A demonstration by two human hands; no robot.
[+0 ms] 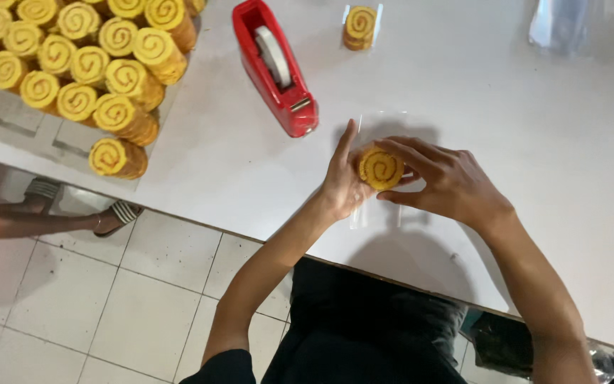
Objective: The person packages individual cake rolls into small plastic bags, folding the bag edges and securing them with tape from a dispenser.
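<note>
Both hands close on one spiral roll slice just beside the red tape dispenser.

The left hand (pixel 342 178) braces the near-left edge of the roll slice (pixel 381 168) with thumb and palm, fingers pointing away, while the right hand (pixel 445 181) curls over it from the right, fingertips resting on its top and side; each grip is pressed against the slice, probably to keep it steady on the clear plastic sheet (pixel 374 213) lying under it on the white surface (pixel 534 128). The tape dispenser (pixel 275 67) stands just left of and beyond the slice, within reach. Beyond the dispenser to its right lies a slice already wrapped (pixel 360 27). Far left of the dispenser, many unwrapped slices (pixel 87 64) lie packed together.
</note>
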